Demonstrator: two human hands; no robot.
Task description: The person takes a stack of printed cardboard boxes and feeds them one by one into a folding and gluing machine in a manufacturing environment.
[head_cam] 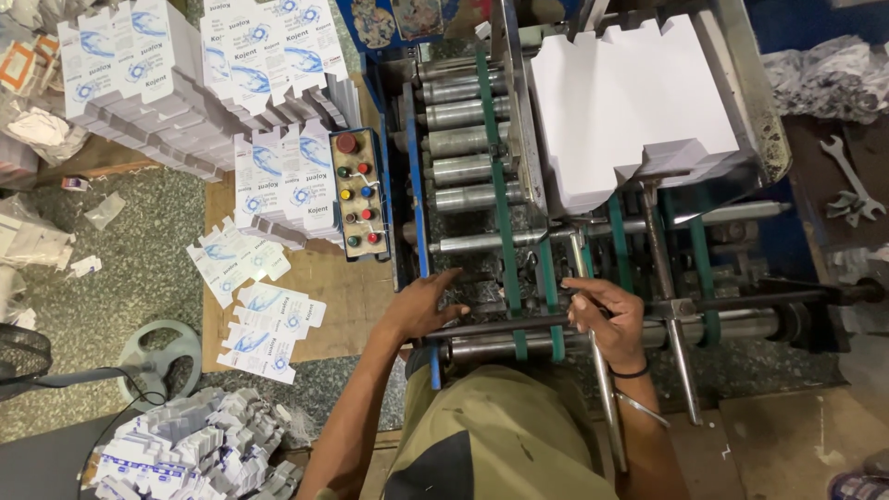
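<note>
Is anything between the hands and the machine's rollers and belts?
No, nothing visible. The left hand rests right on the machine by a green belt. The right hand grips a thin metal rod directly. Both touch bare.

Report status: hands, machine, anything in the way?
Left hand flat on dark metal cross rod. Right hand gripping thin steel guide rod. White die-cut carton stack sits above green belts; nothing between.

We see a speckled grey floor (pixel 157 241) with a wooden board (pixel 324 306) lying on it. At the left edge of the floor stands a fan base (pixel 159 359), and even light falls everywhere.
</note>
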